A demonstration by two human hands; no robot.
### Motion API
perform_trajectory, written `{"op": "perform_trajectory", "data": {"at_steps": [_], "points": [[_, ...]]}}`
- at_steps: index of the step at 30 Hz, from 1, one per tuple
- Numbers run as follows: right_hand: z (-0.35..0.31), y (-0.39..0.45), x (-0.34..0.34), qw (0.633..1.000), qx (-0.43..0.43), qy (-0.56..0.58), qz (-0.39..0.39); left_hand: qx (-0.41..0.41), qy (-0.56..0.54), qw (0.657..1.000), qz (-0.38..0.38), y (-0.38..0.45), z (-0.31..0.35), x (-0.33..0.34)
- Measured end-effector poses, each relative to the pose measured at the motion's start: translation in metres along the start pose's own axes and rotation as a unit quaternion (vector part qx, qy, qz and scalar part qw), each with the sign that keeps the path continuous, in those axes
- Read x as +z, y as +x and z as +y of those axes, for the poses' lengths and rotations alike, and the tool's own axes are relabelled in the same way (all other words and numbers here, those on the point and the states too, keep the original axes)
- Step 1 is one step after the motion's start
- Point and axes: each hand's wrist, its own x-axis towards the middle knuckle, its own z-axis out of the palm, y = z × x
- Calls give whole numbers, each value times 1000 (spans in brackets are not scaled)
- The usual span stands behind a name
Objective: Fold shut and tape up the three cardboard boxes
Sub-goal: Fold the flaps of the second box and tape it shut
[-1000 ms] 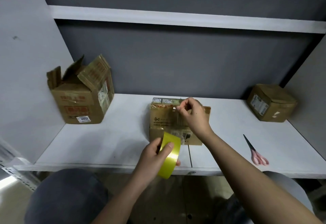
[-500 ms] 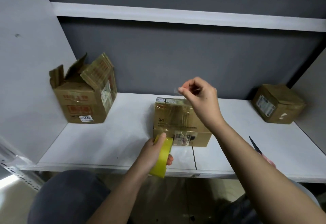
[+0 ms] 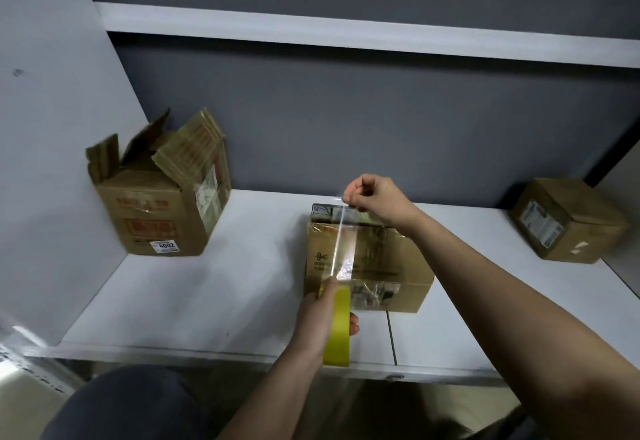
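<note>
A small closed cardboard box (image 3: 388, 256) lies in the middle of the white shelf (image 3: 221, 287). My left hand (image 3: 320, 315) grips a yellow tape roll (image 3: 337, 327) at the box's near edge. My right hand (image 3: 375, 197) pinches the free end of a clear tape strip (image 3: 341, 249), which stretches from the roll up over the box top to its far edge. A larger box (image 3: 162, 204) with its flaps standing open sits at the left. A third box (image 3: 568, 219), closed, sits at the far right.
Grey walls close in the shelf at the left, back and right, and another shelf board (image 3: 346, 32) runs overhead. My dark-clothed knees (image 3: 114, 405) are below the shelf's front edge. The scissors seen earlier are hidden behind my right forearm.
My right hand has lifted from the box top and pulled the tape end up and back. My left hand has brought the roll to the box's near edge.
</note>
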Motion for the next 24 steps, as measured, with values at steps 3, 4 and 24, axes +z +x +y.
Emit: {"op": "perform_trajectory", "data": {"at_steps": [3, 4, 24], "points": [[10, 11, 6, 1000, 16, -10, 2, -15, 7, 1000, 0, 9, 0, 2], [14, 13, 8, 1000, 17, -6, 3, -20, 3, 1000, 1, 12, 0, 3], [43, 26, 17, 997, 46, -58, -21, -61, -7, 998, 12, 39, -19, 8]]}}
